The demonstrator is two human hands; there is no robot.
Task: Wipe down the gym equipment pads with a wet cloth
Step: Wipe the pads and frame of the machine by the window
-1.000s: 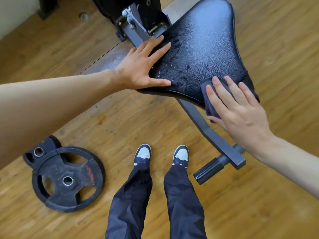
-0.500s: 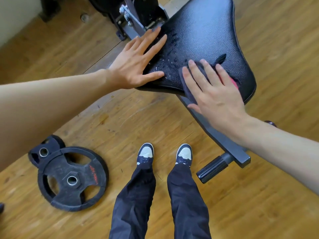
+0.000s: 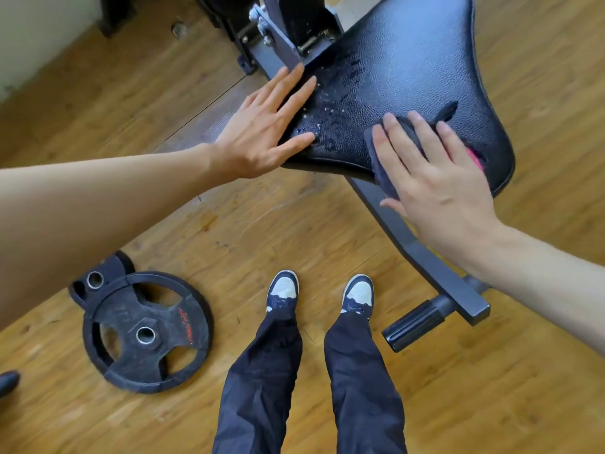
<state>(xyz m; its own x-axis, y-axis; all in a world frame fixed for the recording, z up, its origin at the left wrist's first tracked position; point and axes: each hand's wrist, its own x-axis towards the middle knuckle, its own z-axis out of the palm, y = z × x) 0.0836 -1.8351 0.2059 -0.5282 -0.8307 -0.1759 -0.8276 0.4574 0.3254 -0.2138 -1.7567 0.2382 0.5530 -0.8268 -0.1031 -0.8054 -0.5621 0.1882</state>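
Nearest, two shoes (image 3: 283, 287) stand on the floor (image 3: 491, 388), with two black weight plates (image 3: 144, 332) to their left. Farther, the right hand (image 3: 438, 188) presses one dark cloth (image 3: 379, 172), fingers straight, on the single pad's (image 3: 409, 60) near edge. The left hand (image 3: 258, 136) lies flat, fingers spread, on its left edge.

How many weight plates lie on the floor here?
2. A large plate left of the shoes; a smaller plate tucked partly under its far-left edge. More may lie outside view.
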